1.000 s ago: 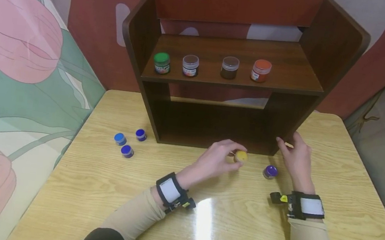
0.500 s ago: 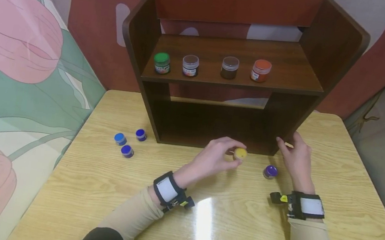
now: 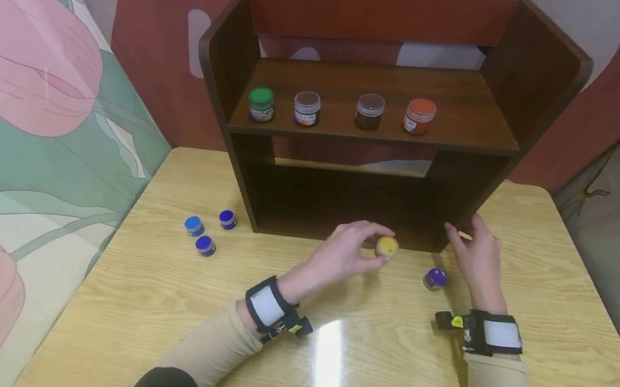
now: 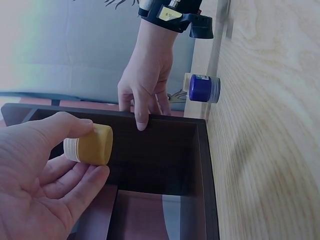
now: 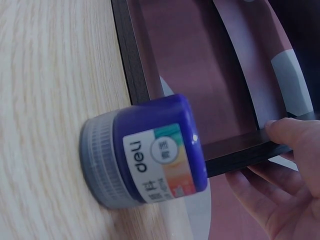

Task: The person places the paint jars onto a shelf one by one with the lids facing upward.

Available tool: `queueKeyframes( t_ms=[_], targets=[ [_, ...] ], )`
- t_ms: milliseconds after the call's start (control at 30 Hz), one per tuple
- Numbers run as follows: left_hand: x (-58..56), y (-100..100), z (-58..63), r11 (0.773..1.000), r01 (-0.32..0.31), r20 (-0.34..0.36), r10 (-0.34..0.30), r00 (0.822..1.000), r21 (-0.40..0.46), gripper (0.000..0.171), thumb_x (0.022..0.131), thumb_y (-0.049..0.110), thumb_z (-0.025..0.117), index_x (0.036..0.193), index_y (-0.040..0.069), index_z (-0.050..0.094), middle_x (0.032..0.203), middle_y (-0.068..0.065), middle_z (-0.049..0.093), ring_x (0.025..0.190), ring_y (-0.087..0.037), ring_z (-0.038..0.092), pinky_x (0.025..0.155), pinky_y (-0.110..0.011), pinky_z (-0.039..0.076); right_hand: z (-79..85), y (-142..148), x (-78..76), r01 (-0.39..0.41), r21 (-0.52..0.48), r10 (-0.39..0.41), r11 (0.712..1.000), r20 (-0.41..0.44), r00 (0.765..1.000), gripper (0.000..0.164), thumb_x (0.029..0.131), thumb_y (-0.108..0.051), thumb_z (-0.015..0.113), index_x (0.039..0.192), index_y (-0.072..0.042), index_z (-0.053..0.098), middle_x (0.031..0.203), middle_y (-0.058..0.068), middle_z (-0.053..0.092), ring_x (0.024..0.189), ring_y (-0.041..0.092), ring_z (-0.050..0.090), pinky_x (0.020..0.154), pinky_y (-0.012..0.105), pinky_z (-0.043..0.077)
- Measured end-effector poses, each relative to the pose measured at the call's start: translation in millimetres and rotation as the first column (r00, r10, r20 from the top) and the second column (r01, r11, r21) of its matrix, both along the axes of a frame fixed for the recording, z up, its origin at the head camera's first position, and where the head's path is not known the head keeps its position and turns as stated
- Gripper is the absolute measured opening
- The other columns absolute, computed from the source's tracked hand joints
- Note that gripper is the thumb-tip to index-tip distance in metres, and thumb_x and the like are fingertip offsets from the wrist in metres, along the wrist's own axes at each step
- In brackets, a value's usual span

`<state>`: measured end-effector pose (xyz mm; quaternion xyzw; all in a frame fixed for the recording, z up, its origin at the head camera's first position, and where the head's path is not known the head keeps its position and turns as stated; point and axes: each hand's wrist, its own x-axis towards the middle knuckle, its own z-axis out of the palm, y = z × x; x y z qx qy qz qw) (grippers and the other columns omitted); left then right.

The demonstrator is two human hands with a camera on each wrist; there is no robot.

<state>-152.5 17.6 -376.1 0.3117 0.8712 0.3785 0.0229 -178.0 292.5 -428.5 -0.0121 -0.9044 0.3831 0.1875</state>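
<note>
My left hand pinches a small yellow paint jar between thumb and fingers. It holds the jar above the table, in front of the bookshelf's lower compartment. In the left wrist view the jar's clear ribbed band faces the palm. My right hand grips the front edge of the bookshelf's right side panel, thumb inside and fingers outside. A purple paint jar labelled "deli" stands on the table near that hand, its clear ribbed band at the bottom.
The dark wooden bookshelf stands at the back of the table. On its upper board sit a green jar, two dark jars and a red-orange jar. Several blue jars stand on the table's left.
My left hand has shifted slightly left with the yellow jar, and more of the jar's yellow end now faces the head camera. The right hand stays on the panel.
</note>
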Motion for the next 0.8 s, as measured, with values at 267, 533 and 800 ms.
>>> queueKeyframes(
  t_ms=[267,533,800],
  targets=[
    [-0.2,-1,1.5,1.0,0.001,-0.002,-0.001,1.0,0.024,0.042,0.089,0.023,0.076,0.128,0.013,0.064,0.119,-0.003,0.07,0.101,-0.008,0.071,0.089,-0.016,0.057,-0.6,-1,0.6,0.005,0.003,-0.005,1.0,-0.001,1.0,0.036,0.1,-0.026,0.059,0.12,0.004,0.058,0.113,0.028,0.068,0.11,0.046,0.066,0.086,0.052,0.056],
    [-0.7,-1,8.1,0.999,0.01,-0.039,-0.008,0.999,0.051,0.042,0.088,0.02,0.077,0.127,0.011,0.066,0.113,-0.003,0.07,0.097,-0.006,0.07,0.086,-0.008,0.053,-0.3,0,1.3,0.004,0.003,-0.004,1.0,0.002,1.0,0.036,0.1,-0.027,0.059,0.119,0.004,0.058,0.113,0.028,0.069,0.11,0.046,0.066,0.086,0.052,0.056],
    [0.6,-1,14.2,0.997,0.015,-0.041,-0.012,0.999,0.076,0.042,0.088,0.02,0.076,0.128,0.01,0.066,0.118,-0.003,0.07,0.097,-0.004,0.07,0.085,-0.007,0.053,0.5,0,0.2,0.0,0.004,0.0,1.0,-0.007,1.0,0.034,0.1,-0.025,0.06,0.119,0.004,0.059,0.113,0.028,0.069,0.109,0.046,0.067,0.085,0.051,0.056]
  ],
)
